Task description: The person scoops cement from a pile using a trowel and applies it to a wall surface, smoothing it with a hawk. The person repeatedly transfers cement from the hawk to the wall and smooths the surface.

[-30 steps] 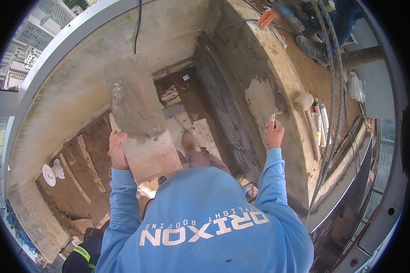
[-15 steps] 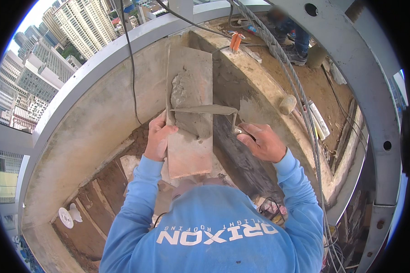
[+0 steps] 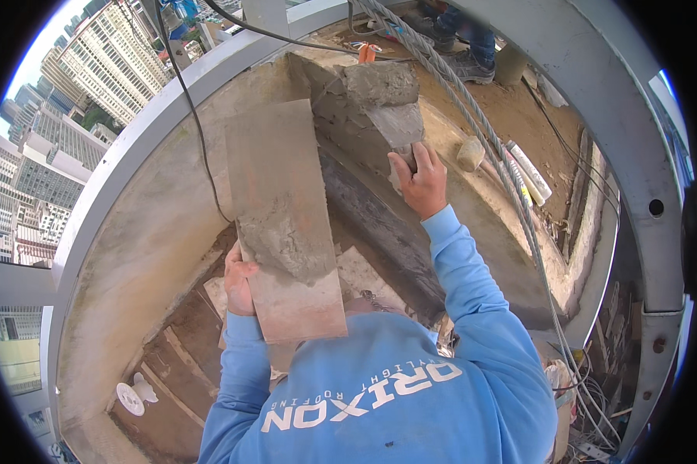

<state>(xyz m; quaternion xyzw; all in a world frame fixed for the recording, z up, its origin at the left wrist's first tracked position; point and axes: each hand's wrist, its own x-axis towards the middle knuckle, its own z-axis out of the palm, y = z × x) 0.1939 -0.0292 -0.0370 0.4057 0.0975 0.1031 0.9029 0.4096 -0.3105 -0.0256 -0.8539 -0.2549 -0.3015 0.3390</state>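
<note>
Pale high-rise towers [image 3: 116, 58] fill the upper left, beyond a curved grey metal frame [image 3: 120, 139] that sweeps round a concrete-walled trough. Brown, dirt-covered floor [image 3: 174, 367] shows at the lower left, where narrow timber strips lie near a white plastic spool [image 3: 132, 396]. Along the beige concrete ledge [image 3: 518, 220] on the right are a mallet with a pale, rounded head [image 3: 470, 153] and, beside it, white cylindrical tubes [image 3: 529, 174]; twisted steel cables [image 3: 483, 116] cross in front. Another person's dark shoe [image 3: 470, 67] stands farther up.

The worker's left hand [image 3: 240, 282] is closed on the left edge of a flat, rectangular, grey-brown board [image 3: 275, 158], thumb on its upper face. Wet grey mortar [image 3: 282, 240] is heaped around the board's middle. The right hand [image 3: 422, 179] is curled around the mostly hidden handle of a grey metal trowel [image 3: 398, 124]; its blade, thick with mortar at the far end, overlaps the right-hand wall and ledge. Whether the blade touches them cannot be told.
</note>
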